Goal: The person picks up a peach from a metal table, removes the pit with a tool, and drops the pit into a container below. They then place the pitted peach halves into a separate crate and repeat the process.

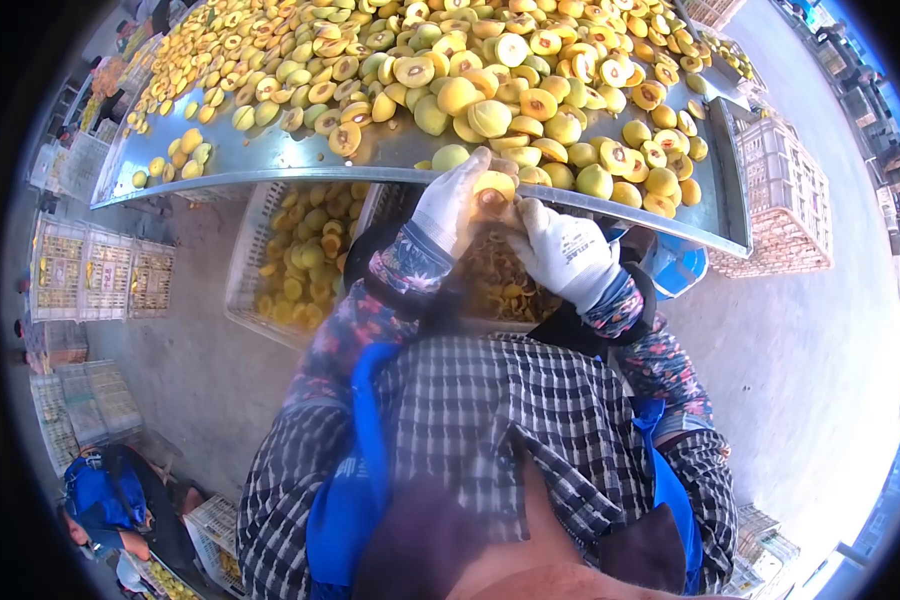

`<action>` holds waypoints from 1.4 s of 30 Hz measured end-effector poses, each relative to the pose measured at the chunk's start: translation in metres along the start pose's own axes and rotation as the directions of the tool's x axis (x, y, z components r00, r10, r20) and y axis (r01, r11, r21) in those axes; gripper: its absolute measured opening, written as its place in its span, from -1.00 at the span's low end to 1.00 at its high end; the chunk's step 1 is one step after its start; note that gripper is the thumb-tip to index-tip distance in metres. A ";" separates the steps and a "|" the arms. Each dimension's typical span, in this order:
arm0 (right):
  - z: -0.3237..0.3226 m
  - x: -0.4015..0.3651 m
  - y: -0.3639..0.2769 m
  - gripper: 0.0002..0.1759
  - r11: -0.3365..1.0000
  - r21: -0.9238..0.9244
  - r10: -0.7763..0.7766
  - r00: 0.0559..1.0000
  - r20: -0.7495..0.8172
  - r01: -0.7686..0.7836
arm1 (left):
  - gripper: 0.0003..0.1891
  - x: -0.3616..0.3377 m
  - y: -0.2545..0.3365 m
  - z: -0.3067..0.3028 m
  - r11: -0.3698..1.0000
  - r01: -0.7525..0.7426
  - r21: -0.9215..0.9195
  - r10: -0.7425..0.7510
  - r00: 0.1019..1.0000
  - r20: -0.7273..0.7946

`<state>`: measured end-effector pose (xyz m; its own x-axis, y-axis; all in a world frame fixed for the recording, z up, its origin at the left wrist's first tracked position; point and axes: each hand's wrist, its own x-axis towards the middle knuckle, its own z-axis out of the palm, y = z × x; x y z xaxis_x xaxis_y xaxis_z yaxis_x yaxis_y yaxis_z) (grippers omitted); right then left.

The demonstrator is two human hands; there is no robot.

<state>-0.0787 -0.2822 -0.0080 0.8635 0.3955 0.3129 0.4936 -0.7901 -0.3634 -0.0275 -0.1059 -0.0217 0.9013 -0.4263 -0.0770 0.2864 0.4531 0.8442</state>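
Note:
My left hand (452,205), in a white glove, is closed around a halved yellow peach (492,188) with its cut face turned toward me. Close beside it on the right, my right hand (570,250) has its gloved fingers curled together near the lower edge of the peach half. Whatever those fingers hold is hidden. Both hands are at the front edge of a metal table (300,155) heaped with yellow peaches (490,118), many cut in half with the brown centre showing. Below my hands, brown and yellow scraps (500,275) lie in a container.
A white crate (242,270) of peaches stands under the table on the left. Stacked crates (785,190) are at the table's right end, and more crates (100,270) stand at far left. A blue container (675,265) sits below the table's right side. Another person (120,490) is at lower left.

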 end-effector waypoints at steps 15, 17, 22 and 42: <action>0.013 -0.011 -0.005 -0.67 0.991 0.051 0.125 0.991 0.043 -0.127 | -0.64 -0.005 -0.023 -0.011 0.731 -0.424 0.534 0.383 0.903 0.193; 0.019 -0.014 -0.002 -0.67 0.989 0.094 0.112 0.993 0.048 -0.116 | -0.65 -0.007 -0.023 -0.007 0.861 -0.333 0.383 0.306 0.943 0.130; 0.026 -0.016 -0.003 -0.69 0.979 0.203 0.044 0.990 -0.134 -0.016 | -0.68 -0.011 -0.013 0.012 0.847 -0.405 0.344 0.415 0.909 0.050; 0.011 -0.011 0.014 -0.70 0.956 0.294 -0.007 0.999 -0.044 0.020 | -0.51 -0.001 -0.003 0.017 0.999 -0.009 0.044 0.014 0.993 -0.118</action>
<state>-0.0807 -0.2923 -0.0262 0.8543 0.3802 0.3543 0.5196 -0.6095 -0.5988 -0.0346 -0.1205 -0.0150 0.9374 -0.3241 -0.1273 0.2636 0.4217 0.8676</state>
